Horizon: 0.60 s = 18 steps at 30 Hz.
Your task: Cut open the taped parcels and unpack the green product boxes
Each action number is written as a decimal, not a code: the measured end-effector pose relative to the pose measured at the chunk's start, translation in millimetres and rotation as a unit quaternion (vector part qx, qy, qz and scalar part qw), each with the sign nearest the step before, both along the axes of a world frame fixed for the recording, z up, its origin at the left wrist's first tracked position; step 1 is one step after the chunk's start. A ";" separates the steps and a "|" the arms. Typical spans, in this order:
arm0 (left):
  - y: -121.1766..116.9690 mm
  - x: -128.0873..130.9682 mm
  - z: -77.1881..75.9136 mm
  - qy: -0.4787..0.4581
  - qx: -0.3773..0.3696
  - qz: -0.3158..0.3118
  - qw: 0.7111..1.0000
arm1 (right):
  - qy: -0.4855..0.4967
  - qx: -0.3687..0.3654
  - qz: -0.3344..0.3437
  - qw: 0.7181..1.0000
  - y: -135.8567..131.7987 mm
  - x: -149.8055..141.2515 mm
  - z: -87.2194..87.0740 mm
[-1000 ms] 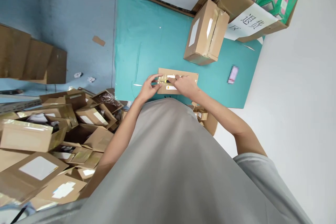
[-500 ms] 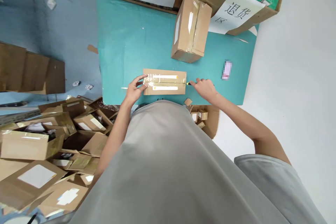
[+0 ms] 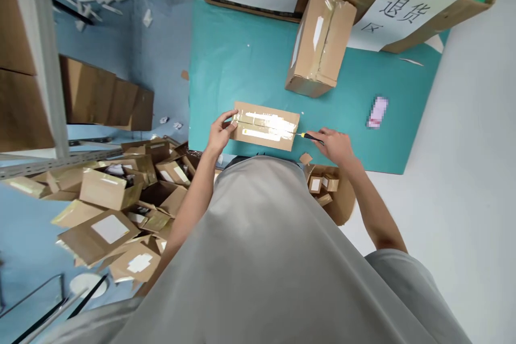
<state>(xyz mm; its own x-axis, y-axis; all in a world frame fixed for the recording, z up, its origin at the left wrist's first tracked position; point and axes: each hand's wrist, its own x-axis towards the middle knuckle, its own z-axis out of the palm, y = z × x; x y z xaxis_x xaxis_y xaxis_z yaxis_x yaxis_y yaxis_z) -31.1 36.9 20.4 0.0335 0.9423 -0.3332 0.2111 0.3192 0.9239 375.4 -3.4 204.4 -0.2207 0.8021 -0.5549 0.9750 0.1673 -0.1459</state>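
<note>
A small taped cardboard box [image 3: 262,138] lies on the teal tabletop, close in front of my body. My left hand [image 3: 220,131] grips its left end, with thumb and fingers at the top edge. In my right hand [image 3: 334,145] is a screwdriver [image 3: 309,136] with a black and yellow handle and a thin shaft. The shaft points left and its tip meets the taped seam near the box's right end. Glare on the tape hides whether the seam is cut there.
Behind stands a taller taped carton [image 3: 320,43], beside two large labelled boxes, the right one [image 3: 403,11] holding green packages. A blurred pink item [image 3: 378,112] lies at the right. Opened cartons [image 3: 108,188] pile on the floor at left; a box of small cartons [image 3: 342,199] stands below the table.
My view has shifted left, so the scene sits further right. The small box has turned slightly, and the screwdriver's handle and shaft now show more clearly at its right end.
</note>
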 end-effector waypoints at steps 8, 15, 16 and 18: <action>6.9 -22.2 -7.3 0.014 0.005 0.059 0.998 | 0.382 0.057 -0.219 0.896 -18.2 -40.9 -79.8; 10.8 -30.9 -19.8 0.010 0.005 0.089 0.996 | 0.475 0.064 -0.365 0.798 -29.6 -76.2 -94.3; 11.3 -33.1 -22.9 0.015 0.009 0.098 0.995 | 0.471 0.071 -0.403 0.781 -32.4 -76.0 -95.6; 11.8 -38.9 -29.4 0.025 0.010 0.116 0.993 | 0.447 0.097 -0.481 0.748 -37.9 -75.8 -100.2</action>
